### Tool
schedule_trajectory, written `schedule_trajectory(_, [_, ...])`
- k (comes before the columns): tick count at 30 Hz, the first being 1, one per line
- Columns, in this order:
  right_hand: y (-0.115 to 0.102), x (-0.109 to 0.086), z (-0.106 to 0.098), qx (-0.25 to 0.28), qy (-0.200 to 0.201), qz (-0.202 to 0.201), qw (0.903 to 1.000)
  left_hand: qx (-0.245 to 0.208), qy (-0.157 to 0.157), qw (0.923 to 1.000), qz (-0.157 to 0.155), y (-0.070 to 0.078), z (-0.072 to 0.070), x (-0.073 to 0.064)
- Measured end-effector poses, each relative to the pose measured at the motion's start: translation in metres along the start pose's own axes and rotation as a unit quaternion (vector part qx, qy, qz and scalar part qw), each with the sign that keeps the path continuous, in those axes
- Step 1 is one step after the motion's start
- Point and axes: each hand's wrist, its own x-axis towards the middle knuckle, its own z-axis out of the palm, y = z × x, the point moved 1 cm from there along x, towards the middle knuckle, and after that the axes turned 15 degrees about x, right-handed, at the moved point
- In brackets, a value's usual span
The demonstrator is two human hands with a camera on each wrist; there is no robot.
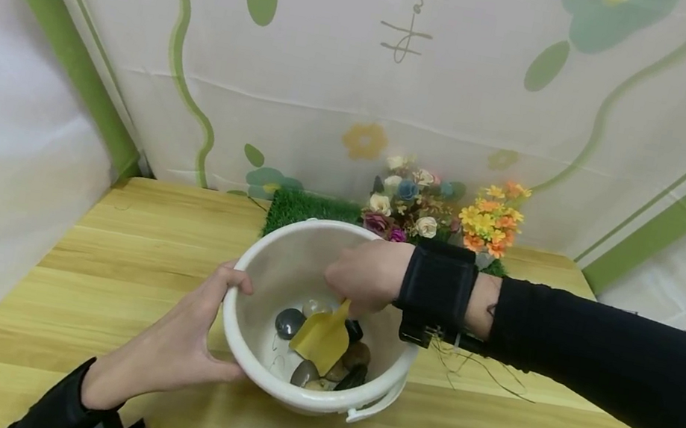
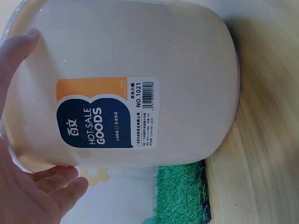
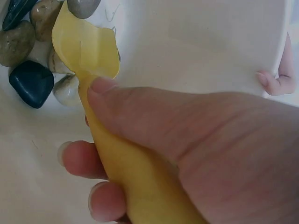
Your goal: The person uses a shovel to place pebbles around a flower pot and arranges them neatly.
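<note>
Pale fabric printed with flowers and green vines (image 1: 338,77) closes off the space behind a wood-grain desk (image 1: 100,279). White and roomy, a bucket (image 1: 312,400) stands around the desk's middle, nearer its far edge than its far left corner. Along that far edge, behind the bucket, lies a green turf mat (image 1: 317,207), with a mixed bouquet (image 1: 407,198) and orange-yellow flowers (image 1: 494,218) at its right part. At the bucket's left side, the left hand (image 1: 184,346) grips the rim, fingertips hooked over it and thumb against the outer wall. Inside the bucket, the right hand (image 1: 370,275) pinches the handle of a yellow shovel (image 1: 322,335), its thumb laid along the top and fingers curled beneath. The shovel is already in the right hand, the nearer one; its long axis runs from those fingers down toward the near side, slightly left, so the blade lies over the polished stones (image 1: 289,323). Whether any stone rests on the blade, I cannot tell.
</note>
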Motion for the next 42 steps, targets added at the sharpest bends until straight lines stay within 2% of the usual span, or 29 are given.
schedule_trajectory(7, [0.003, 0.003, -0.001, 0.013, -0.028, -0.002, 0.9995, 0.000, -0.003, 1.0000, -0.003, 0.000, 0.000, 0.001])
schedule_trajectory(13, [0.010, 0.006, -0.001, 0.036, -0.062, -0.026, 0.9971, -0.001, -0.004, 1.0000, -0.004, 0.000, 0.000, 0.001])
schedule_trajectory(19, [0.014, 0.009, 0.000, 0.037, -0.088, -0.042, 0.9945, -0.003, -0.002, 1.0000, -0.003, 0.000, 0.001, 0.001])
schedule_trajectory(30, [0.018, 0.009, 0.000, 0.059, -0.097, -0.034, 0.9930, -0.008, 0.002, 1.0000, 0.004, 0.001, 0.001, 0.001])
schedule_trajectory(42, [0.019, 0.011, -0.001, 0.056, -0.105, -0.061, 0.9910, -0.009, 0.000, 1.0000, 0.003, 0.002, 0.000, 0.001])
